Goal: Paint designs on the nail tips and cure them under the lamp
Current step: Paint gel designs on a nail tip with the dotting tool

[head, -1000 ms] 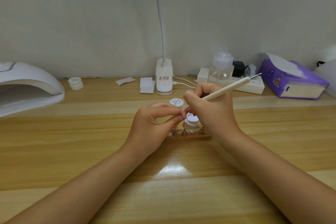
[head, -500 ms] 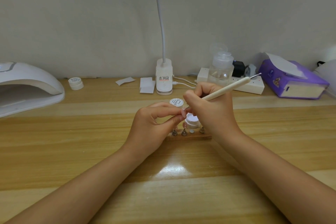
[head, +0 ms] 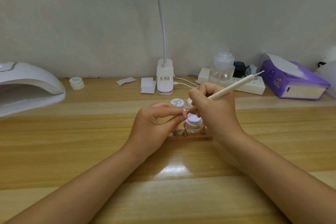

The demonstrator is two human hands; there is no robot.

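Observation:
My left hand [head: 154, 123] pinches a small pink nail tip [head: 185, 112] between thumb and forefinger, above the table's middle. My right hand [head: 212, 111] grips a cream nail-art pen [head: 231, 88] like a pencil, its lower point touching the nail tip. Just below sits an open white gel pot [head: 194, 121] with pale lilac gel. In front of it a wooden nail-tip stand [head: 190, 135] carries several small metal holders, partly hidden by my hands. The white curing lamp [head: 27, 87] lies at the far left.
A closed gel pot [head: 177, 103] stands behind my left fingers, a lid [head: 189, 102] beside it, another pot [head: 77, 82] near the lamp. At the wall: a desk-lamp base [head: 165, 80], paper scraps [head: 148, 85], a pump bottle [head: 221, 67], a power strip [head: 252, 85], a purple tissue pack [head: 292, 80].

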